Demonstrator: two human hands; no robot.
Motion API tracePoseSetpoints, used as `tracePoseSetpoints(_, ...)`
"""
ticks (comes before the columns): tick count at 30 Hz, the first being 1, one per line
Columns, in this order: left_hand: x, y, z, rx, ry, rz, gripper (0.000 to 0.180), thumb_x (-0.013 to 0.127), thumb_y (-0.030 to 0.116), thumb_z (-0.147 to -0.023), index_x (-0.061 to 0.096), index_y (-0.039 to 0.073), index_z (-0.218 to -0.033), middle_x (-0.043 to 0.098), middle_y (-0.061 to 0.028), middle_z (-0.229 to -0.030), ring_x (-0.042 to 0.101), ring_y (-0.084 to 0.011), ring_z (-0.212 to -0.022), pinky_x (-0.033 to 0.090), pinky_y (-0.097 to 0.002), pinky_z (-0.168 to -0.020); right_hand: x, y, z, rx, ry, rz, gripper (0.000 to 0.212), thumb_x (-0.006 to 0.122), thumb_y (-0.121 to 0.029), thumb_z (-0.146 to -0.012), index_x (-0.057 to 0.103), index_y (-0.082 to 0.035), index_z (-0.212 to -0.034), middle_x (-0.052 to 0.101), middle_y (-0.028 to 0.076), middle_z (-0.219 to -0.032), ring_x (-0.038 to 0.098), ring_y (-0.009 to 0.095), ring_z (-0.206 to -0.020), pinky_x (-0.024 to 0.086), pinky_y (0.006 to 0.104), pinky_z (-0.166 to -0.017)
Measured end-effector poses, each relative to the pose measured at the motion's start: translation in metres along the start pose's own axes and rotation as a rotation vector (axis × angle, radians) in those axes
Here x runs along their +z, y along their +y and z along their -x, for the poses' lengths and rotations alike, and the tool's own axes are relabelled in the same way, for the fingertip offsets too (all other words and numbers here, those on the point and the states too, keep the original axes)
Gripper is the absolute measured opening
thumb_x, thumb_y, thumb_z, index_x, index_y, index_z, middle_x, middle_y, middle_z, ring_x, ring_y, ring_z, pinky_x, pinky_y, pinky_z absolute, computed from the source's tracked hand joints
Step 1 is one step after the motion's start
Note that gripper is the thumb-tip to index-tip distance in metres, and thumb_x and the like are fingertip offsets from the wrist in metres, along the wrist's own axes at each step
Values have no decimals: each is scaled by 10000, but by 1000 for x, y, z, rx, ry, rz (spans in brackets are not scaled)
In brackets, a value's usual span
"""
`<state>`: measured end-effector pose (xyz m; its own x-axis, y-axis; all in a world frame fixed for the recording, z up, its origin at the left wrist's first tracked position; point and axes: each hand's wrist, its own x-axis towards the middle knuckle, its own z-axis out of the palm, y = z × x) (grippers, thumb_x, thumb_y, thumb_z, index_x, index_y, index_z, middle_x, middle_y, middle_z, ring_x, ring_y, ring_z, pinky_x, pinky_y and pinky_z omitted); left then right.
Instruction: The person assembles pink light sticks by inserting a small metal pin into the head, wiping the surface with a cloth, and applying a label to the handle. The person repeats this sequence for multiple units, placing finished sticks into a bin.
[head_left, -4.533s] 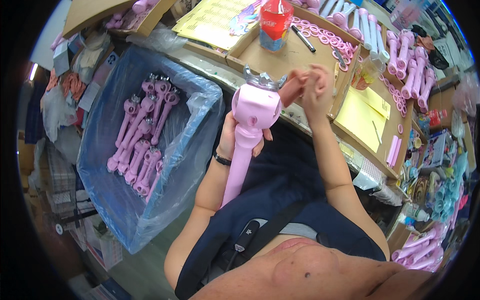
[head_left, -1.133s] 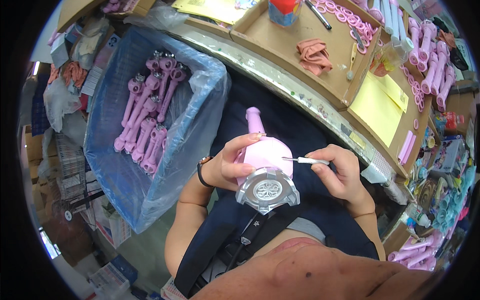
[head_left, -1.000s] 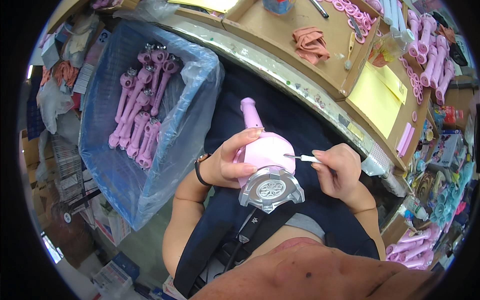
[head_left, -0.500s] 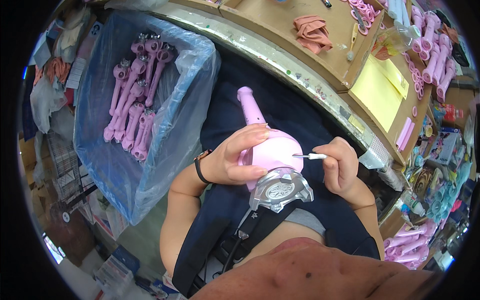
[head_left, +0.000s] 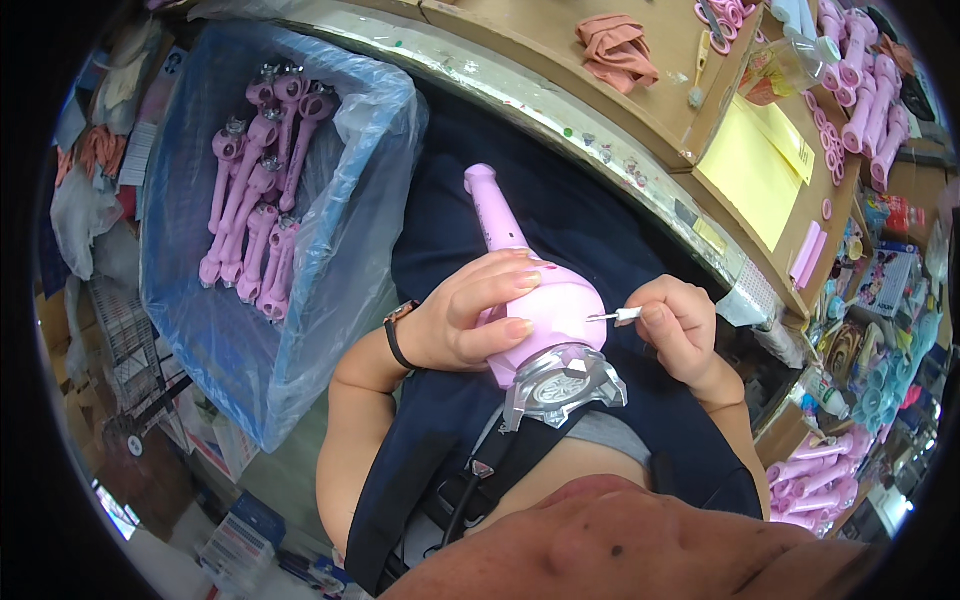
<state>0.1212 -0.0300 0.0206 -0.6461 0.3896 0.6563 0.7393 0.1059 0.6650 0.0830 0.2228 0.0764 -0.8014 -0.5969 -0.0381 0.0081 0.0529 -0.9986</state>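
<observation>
Left: blue bin (head_left: 330,190) holding pink wands. Centre: left hand (head_left: 465,310), its fingers curved over and its thumb pressed against the left side of a wand's (head_left: 560,300) head, above the lap. The wand is glossy pink; its handle, bearing small illegible dark marks, points away from the body, its silver crown (head_left: 565,387) toward it. Right: white-handled tool (head_left: 627,315), metal tip at the head's right side, pinched between right hand (head_left: 682,325) thumb and fingers.

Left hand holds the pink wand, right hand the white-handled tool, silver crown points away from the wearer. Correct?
No: the head view shows the silver crown pointing toward the wearer, not away. Left hand holds pink wand, right hand the tool.
</observation>
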Motion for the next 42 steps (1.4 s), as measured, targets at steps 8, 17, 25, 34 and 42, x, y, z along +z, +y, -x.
tracePoseSetpoints(8,-4,-2,-2,18,-2,22,623,743,40,-682,408,133,-1199,386,-196,-1266,577,-424,-1016,506,-510,-856,3,3,-6,-455,164,455,155,675,-115,-805,638,-29,-929,558,48,-635,512,186,-500,389,278,-468)
tracePoseSetpoints(17,-4,-2,-5,-17,-6,28,779,782,73,-670,341,200,-1300,367,-163,-1311,554,-425,-1060,484,-531,-890,-7,-4,-10,-52,-41,82,126,573,-115,-902,612,0,-869,603,68,-675,549,158,-542,412,248,-507)
tracePoseSetpoints(25,-2,-4,-2,0,32,20,631,746,56,-687,409,156,-1211,408,-194,-1250,586,-421,-1009,501,-513,-859,-1,20,-17,-426,21,186,195,640,-53,-831,529,-29,-989,609,103,-812,530,201,-518,424,284,-488)
tracePoseSetpoints(34,-6,-4,-3,-5,-19,30,638,746,45,-681,408,155,-1211,397,-193,-1260,586,-421,-1004,502,-514,-855,-3,15,-8,-323,-4,154,115,648,-77,-850,567,-26,-912,620,78,-726,553,147,-511,401,277,-447)
tracePoseSetpoints(42,-11,-3,-3,-93,-208,82,645,730,-6,-666,412,146,-1207,378,-182,-1248,573,-430,-1012,503,-528,-846,-19,-13,-4,696,-154,-777,169,520,-182,-961,478,-44,-873,440,-20,-672,357,35,-485,283,200,-409)
